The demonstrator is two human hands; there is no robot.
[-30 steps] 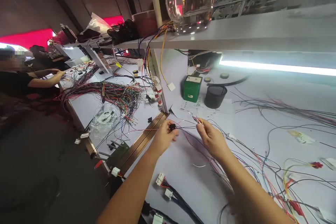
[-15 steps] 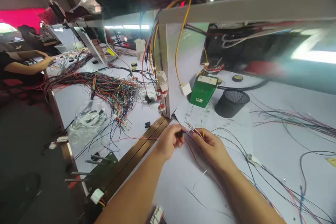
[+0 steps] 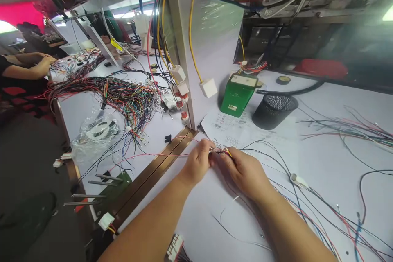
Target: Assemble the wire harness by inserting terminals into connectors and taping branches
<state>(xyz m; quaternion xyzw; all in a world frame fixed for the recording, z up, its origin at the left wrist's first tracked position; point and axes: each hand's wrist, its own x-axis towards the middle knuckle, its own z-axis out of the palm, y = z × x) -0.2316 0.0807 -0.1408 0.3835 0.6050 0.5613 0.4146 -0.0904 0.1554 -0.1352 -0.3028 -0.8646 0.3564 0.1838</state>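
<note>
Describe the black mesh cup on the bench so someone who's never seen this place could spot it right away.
Start at the white vertical divider panel rising from the white workbench. To its right stands a green rectangular box, and the black mesh cup sits beside that box. It is the only dark, round, open-topped container there, among thin loose wires.

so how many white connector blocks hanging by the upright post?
3. Two white blocks sit against the post's left side, upper and lower; a third hangs right of the post on a yellow wire. Others may hide behind the cable bundle.
</note>
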